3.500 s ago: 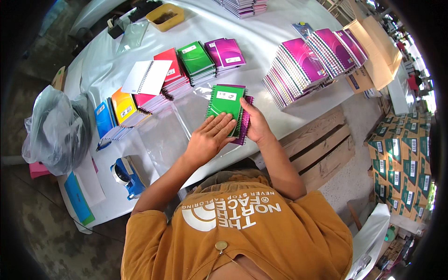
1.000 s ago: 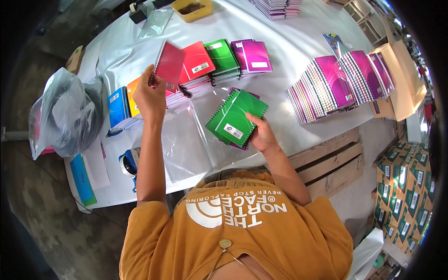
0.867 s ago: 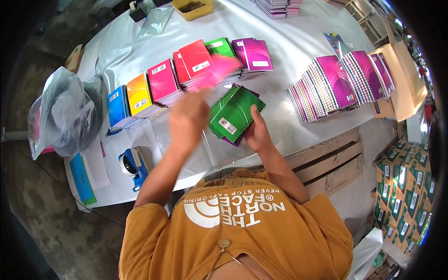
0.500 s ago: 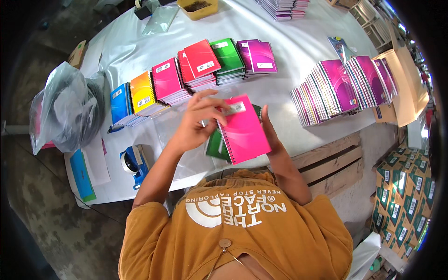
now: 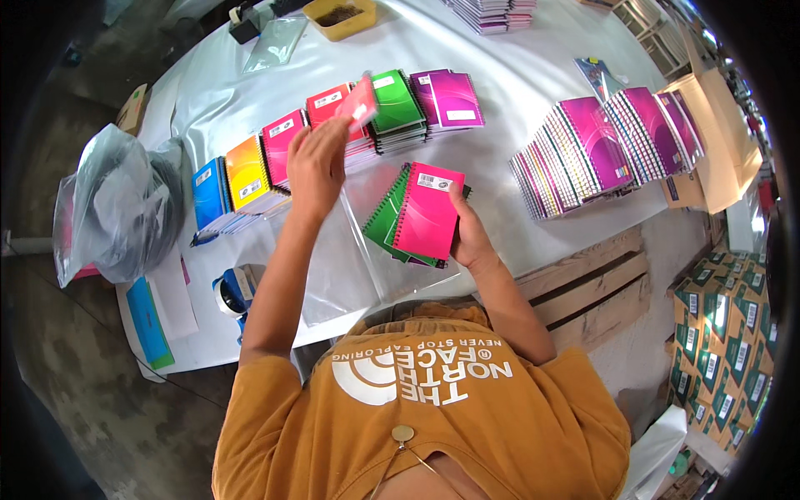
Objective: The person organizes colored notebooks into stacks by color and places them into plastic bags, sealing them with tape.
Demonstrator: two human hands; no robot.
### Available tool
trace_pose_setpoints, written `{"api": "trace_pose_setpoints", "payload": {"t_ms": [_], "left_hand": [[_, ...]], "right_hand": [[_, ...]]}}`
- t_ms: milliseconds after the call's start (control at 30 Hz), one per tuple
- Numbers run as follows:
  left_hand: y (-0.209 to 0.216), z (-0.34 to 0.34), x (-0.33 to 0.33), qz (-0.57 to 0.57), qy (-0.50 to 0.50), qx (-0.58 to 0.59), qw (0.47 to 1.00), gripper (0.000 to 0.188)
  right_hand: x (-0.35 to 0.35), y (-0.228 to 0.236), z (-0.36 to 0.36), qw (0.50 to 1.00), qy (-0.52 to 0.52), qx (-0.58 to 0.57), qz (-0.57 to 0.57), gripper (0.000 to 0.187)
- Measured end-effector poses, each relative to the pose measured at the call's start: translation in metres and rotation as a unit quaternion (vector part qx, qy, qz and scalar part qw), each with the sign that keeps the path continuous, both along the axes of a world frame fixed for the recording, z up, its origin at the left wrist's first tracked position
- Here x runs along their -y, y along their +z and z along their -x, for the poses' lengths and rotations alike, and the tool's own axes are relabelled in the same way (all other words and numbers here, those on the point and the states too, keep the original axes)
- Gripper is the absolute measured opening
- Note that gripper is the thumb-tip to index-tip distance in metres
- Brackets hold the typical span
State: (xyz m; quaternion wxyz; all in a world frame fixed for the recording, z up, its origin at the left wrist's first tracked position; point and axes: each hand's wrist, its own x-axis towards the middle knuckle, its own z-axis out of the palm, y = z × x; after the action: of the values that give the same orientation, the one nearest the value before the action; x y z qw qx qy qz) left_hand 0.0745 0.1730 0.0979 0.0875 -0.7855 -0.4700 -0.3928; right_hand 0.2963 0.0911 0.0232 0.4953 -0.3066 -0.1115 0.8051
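A broad table covered in glossy white sheeting [image 5: 508, 87] spreads under and beyond both hands. Well to the right of the right hand [image 5: 472, 236] rises a stack of brown-and-green cardboard cartons [image 5: 723, 342]; nearer on that side, on the table, stands a long block of purple-covered spiral notebooks [image 5: 593, 142]. Well to the left of the left hand [image 5: 321, 165] sits a bulging, translucent grey plastic bag [image 5: 121, 204]. A row of spiral-notebook stacks runs from left of the left hand to beyond the right: blue [image 5: 210, 190], orange [image 5: 247, 179], pink [image 5: 282, 137], red [image 5: 323, 100], green [image 5: 398, 107], purple [image 5: 458, 102]. Below and left of the left hand is a blue tape dispenser [image 5: 243, 286].

The right hand is clamped on a fanned bundle, thumb on top: a glossy pink spiral notebook [image 5: 428, 218] over green spiral notebooks [image 5: 383, 218]. The left hand's fingers pinch the near end of a motion-blurred red notebook [image 5: 361, 102], raised over the row.
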Motion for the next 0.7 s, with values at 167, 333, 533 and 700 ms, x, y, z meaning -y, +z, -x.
{"api": "trace_pose_setpoints", "payload": {"t_ms": [167,333,533,700], "left_hand": [[0.001,-0.021,0.087,0.13,-0.204,-0.139,0.96,0.033],[-0.009,0.068,0.041,0.124,0.074,-0.077,0.987,0.045],[-0.016,0.155,0.057,0.233,0.248,0.085,0.937,0.025],[0.015,0.1,0.097,0.187,-0.137,0.544,0.807,0.032]], "right_hand": [[0.001,0.01,0.006,0.999,0.018,-0.031,-0.013,0.048],[0.007,0.0,0.011,0.998,0.055,-0.006,0.01,0.039],[0.003,0.001,0.029,0.994,0.098,0.015,-0.044,0.042],[-0.001,0.001,0.048,0.986,0.159,-0.046,0.009,0.057]]}}
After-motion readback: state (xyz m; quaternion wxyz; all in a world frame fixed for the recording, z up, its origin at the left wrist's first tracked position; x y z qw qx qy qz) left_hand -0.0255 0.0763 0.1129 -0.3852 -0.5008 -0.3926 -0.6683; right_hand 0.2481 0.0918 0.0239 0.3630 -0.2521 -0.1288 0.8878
